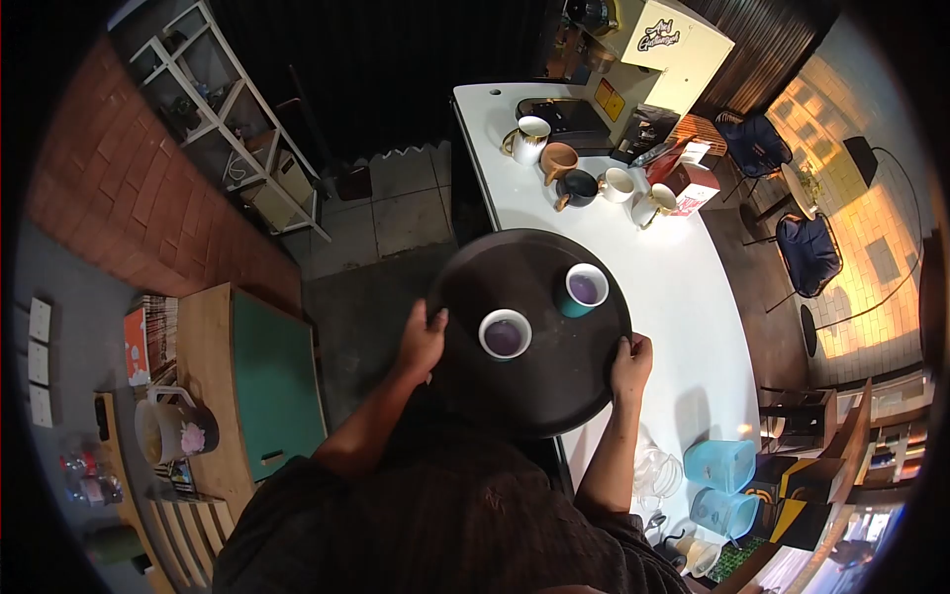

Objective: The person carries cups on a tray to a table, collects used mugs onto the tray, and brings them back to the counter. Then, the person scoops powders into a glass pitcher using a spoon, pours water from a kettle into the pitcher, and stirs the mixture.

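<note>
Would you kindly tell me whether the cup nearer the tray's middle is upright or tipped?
Upright: the cup stands on the dark round tray with its open rim facing up and something purple visible inside.

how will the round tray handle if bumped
The tray looks stiff, showing no sag between left hand and right hand. It may tip toward the outer cup, nearer the edge; this and the inner cup could slide, standing loose.

Forearms (pixel 366 416) stretched forward, well apart, left fingers (pixel 419 315) gripping, right fingers (pixel 642 345) gripping
</note>
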The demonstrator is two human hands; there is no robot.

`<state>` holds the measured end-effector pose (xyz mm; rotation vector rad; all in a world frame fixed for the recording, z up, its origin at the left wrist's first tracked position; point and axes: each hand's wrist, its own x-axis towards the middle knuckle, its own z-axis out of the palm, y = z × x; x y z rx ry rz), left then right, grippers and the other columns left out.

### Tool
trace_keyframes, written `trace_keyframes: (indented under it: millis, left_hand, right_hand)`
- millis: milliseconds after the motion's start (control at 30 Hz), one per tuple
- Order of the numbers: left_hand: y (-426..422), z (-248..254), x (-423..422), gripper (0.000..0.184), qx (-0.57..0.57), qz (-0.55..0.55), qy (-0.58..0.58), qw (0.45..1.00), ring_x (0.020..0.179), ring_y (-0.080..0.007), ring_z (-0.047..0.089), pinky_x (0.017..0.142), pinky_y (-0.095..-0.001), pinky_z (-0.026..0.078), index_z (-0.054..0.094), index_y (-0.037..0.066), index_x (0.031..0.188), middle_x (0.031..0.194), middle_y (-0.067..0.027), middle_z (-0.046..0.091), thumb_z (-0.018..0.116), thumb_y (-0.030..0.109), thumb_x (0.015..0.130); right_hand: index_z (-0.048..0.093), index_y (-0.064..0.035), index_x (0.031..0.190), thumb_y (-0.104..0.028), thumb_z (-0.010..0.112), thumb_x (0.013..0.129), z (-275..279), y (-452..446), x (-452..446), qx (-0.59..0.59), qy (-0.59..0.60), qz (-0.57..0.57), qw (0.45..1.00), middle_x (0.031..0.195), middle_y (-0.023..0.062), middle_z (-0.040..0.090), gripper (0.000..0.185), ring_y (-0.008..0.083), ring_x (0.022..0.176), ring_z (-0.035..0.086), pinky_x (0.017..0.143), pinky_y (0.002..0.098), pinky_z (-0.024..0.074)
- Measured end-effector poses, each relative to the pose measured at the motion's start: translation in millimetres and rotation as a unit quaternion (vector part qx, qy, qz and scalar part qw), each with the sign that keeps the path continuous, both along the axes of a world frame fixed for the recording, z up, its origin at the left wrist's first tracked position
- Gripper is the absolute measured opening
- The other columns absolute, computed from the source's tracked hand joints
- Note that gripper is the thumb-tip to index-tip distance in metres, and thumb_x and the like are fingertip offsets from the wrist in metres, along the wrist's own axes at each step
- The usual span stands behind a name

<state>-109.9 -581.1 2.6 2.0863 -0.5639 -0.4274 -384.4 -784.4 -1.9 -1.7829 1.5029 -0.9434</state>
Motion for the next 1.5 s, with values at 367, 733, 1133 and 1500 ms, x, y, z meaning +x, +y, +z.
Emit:
trace_keyframes:
  millis: [367,733,1133,1500]
  left_hand:
    - [71.5,41.8,140.0,0.03,-0.101,-0.007,0.089,0.991,0.096,-0.0213,0.058,0.086,-0.0324,0.043,0.052,-0.001,0.114,0.102,-0.0125,0.062,0.055,0.023,0.095]
    - [93.5,52.0,349.8,0.054,-0.051,0.014,0.017,0.998,0.121,-0.0331,0.05,0.1,-0.0382,0.038,0.043,-0.005,0.133,0.127,-0.0237,0.053,0.056,0.031,0.094]
    - [22.3,81.4,522.0,0.039,-0.043,-0.005,0.019,0.999,0.106,-0.0265,0.06,0.092,-0.0371,0.044,0.049,-0.002,0.124,0.113,-0.0181,0.062,0.057,0.02,0.093]
    - [-134.5,87.7,683.9,0.041,-0.126,-0.019,0.046,0.991,0.11,-0.024,0.055,0.097,-0.0336,0.04,0.049,-0.004,0.124,0.118,-0.0157,0.058,0.061,0.016,0.091]
  right_hand:
    - [0.047,-0.0052,0.093,-0.005,0.051,0.088,65.1,49.5,153.9,0.203,-0.204,0.069,0.955,0.082,0.0051,0.054,0.007,0.0089,0.07,0.047,0.062,0.0239,0.0403]
    - [0.053,0.0014,0.12,-0.011,0.055,0.091,85.0,58.5,362.7,0.25,-0.253,0.125,0.926,0.097,0.0061,0.064,0.032,0.0115,0.085,0.059,0.075,0.0245,0.046]
    - [0.058,-0.0008,0.116,-0.016,0.057,0.092,107.1,-4.9,550.3,0.269,-0.266,0.14,0.915,0.097,0.0059,0.064,0.028,0.0129,0.088,0.059,0.079,0.0265,0.0468]
    - [0.058,0.002,0.113,-0.015,0.06,0.091,109.3,-169.1,713.6,0.244,-0.287,0.169,0.911,0.097,0.0076,0.065,0.028,0.0136,0.085,0.06,0.077,0.0251,0.047]
